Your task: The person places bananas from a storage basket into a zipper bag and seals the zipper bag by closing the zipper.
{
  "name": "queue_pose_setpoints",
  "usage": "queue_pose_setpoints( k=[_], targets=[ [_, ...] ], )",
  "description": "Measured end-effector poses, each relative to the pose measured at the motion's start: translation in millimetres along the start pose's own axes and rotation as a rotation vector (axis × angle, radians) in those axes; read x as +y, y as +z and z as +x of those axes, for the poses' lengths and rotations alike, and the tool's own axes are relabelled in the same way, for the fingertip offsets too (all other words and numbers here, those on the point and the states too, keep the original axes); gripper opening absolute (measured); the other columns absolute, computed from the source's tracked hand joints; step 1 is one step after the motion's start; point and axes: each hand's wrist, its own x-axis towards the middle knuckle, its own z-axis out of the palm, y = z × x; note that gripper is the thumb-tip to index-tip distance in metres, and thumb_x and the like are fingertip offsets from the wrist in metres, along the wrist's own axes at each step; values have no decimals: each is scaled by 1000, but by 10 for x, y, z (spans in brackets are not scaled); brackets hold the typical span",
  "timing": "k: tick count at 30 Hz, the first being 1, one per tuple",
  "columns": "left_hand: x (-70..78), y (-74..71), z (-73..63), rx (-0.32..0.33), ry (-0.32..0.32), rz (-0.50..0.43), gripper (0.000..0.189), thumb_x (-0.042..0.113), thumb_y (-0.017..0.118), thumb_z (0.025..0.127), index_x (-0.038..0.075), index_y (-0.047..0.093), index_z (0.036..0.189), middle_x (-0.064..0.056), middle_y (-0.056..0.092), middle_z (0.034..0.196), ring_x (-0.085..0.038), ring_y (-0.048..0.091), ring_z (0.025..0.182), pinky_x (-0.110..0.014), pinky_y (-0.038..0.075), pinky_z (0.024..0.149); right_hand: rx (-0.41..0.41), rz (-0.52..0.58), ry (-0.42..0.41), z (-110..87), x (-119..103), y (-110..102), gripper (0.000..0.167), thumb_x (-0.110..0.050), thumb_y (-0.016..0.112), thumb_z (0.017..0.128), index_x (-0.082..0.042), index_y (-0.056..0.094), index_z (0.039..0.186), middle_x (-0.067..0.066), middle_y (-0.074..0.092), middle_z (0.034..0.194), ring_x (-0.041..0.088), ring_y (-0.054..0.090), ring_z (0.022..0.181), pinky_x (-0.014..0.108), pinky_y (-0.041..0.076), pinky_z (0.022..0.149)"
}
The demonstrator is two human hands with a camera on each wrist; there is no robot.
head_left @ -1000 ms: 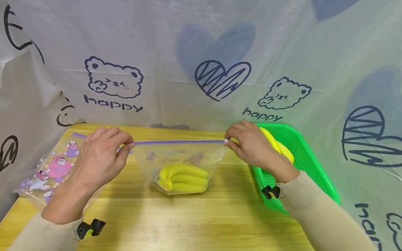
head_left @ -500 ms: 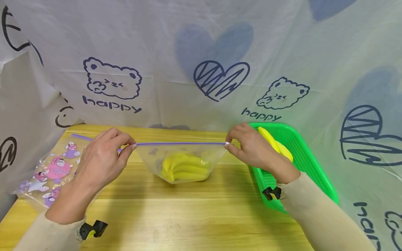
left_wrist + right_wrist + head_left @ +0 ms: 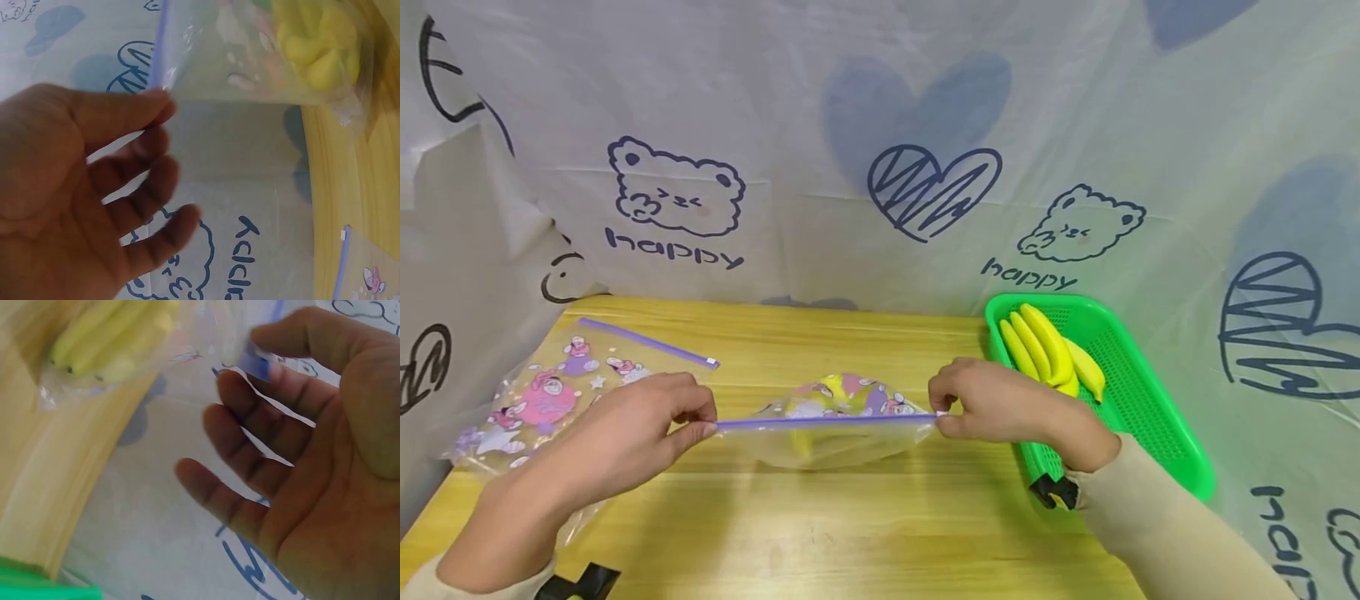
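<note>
Carefully, the person holds up a see-through bag (image 3: 850,454) by its two top corners. The left hand (image 3: 640,417) pinches one end of the purple strip (image 3: 827,421) with its thumb and pointing finger. From close up by the left wrist, I can see the other three fingers bent a bit, with nothing in them. The right hand (image 3: 1000,408) pinches the other end the same way, and its other fingers are loosely bent too. The strip goes straight across between the hands, pulled flat like a string.

A bunch of yellow bananas (image 3: 319,50) sits down in the bottom of the bag. The bag is over the middle of the wooden table (image 3: 850,533), right between the two hands. I can't tell from where I stand if it touches the wood. Pink and purple pictures show on its far side.

Over on the left, a second bag (image 3: 550,400) lies flat on the table, with the left arm across part of it. It has a purple top (image 3: 647,340) and funny pink pictures. Over on the right is a green basket (image 3: 1187,454) full of little holes, with more bananas (image 3: 1048,342) at its far end. Behind it all hangs a pale cloth (image 3: 812,108) with bears, hearts and the word "happy".
</note>
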Motion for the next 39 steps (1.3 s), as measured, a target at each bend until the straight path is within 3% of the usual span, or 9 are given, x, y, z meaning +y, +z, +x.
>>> queue_pose_setpoints(
  k=[5, 9, 17, 22, 26, 29, 32, 35, 39],
  targets=[
    [-3, 145, -80, -169, 41, -47, 22, 24, 77, 96, 35, 62, 84, 22, 54, 82, 0, 47, 74, -25, 43, 65, -161, 1, -12, -14, -64, 193, 19, -16, 71, 89, -25, 59, 77, -12, 54, 77, 10, 48, 78, 30, 41, 75],
    [-1, 302, -116, -275, 68, -127, 26, 22, 76, 97, 32, 59, 80, 18, 51, 79, 0, 42, 69, -24, 38, 62, -235, 4, -19, -12, -92, 409, 22, -11, 71, 85, -23, 56, 74, -12, 49, 72, 7, 43, 70, 27, 39, 68],
    [15, 636, -85, -274, 139, -176, 32, 14, 78, 92, 30, 56, 75, 19, 47, 76, 2, 40, 69, -24, 40, 66, -211, -88, 10, 6, -53, 896, 25, -12, 76, 84, -21, 58, 70, -12, 52, 68, 6, 46, 65, 26, 44, 64],
    [24, 715, -102, -375, 128, -245, 29, 10, 78, 87, 29, 61, 74, 19, 51, 76, 1, 44, 69, -24, 42, 65, -239, -90, 36, -9, -59, 1062, 23, -14, 80, 84, -19, 62, 71, -11, 56, 67, 5, 49, 62, 26, 48, 62],
    [45, 706, -125, -469, 96, -318, 21, 28, 82, 89, 32, 65, 78, 18, 57, 82, -1, 49, 74, -25, 45, 67, -289, -17, 65, -41, -66, 1074, 26, -22, 85, 82, -21, 61, 73, -12, 55, 68, 4, 48, 63, 25, 45, 62],
    [67, 709, -96, -449, 90, -319, 16, 47, 79, 91, 36, 68, 87, 17, 61, 91, -4, 54, 82, -28, 47, 70, -318, 99, 75, -68, -48, 1038, 30, -37, 86, 85, -23, 61, 76, -14, 55, 72, 3, 46, 66, 24, 43, 63],
    [102, 747, -41, -324, 105, -233, 15, 49, 76, 94, 36, 71, 97, 18, 63, 98, -8, 59, 91, -32, 51, 76, -237, 179, 76, -59, -33, 1020, 33, -52, 80, 89, -25, 63, 82, -15, 56, 79, 3, 48, 71, 24, 44, 67],
    [158, 793, 11, -192, 85, -143, 16, 38, 80, 93, 31, 74, 106, 16, 66, 103, -12, 61, 96, -37, 54, 81, -23, 181, 97, -14, -53, 1031, 32, -52, 72, 96, -21, 68, 92, -10, 63, 90, 7, 56, 82, 29, 50, 75],
    [224, 872, 79, -128, 64, -82, 41, 33, 86, 87, 23, 72, 124, 5, 69, 123, -24, 62, 116, -51, 54, 96, 240, 142, 163, 60, -130, 1081, 38, -43, 73, 99, -10, 70, 118, 4, 70, 115, 22, 65, 107, 43, 56, 95]
  ],
)
